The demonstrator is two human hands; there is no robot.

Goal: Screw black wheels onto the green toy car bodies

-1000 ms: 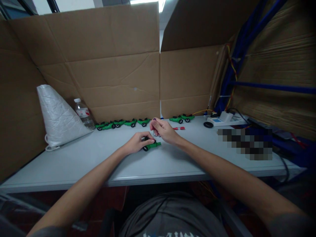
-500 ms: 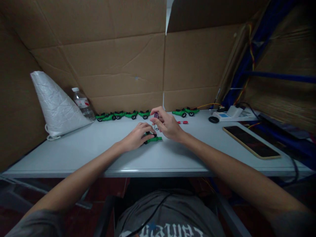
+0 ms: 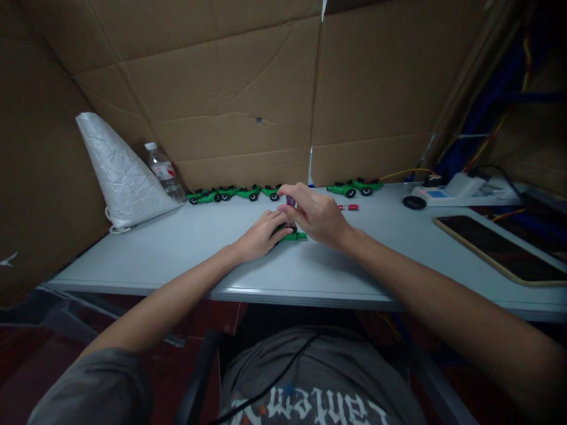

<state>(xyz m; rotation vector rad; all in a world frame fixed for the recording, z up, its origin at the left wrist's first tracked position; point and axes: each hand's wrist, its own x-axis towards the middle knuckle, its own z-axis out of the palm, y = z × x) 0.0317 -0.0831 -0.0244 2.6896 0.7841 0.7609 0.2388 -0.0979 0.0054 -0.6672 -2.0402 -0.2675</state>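
Note:
My left hand (image 3: 262,235) is closed on a green toy car (image 3: 297,236), which rests on the table; the fingers cover its rear part. Above the car, my right hand (image 3: 315,213) pinches the purple handle of a small screwdriver (image 3: 290,201), held upright over the car. Where its tip meets the car is hidden by the fingers. Behind my hands, more green toy cars (image 3: 248,192) stand in a row along the cardboard wall, with two others (image 3: 349,188) to the right. A red tool (image 3: 349,207) lies just behind my right hand.
On the left a silver bag (image 3: 126,177) leans beside a water bottle (image 3: 165,172). At the right are a black ring (image 3: 414,202), a white power strip (image 3: 469,192) with cables, and a phone (image 3: 500,248). The grey table (image 3: 177,254) ends near my body.
The view has turned, so the table and its items appear shifted. My right hand still has the screwdriver over the car; its shaft is now less visible. My left hand stays on the car.

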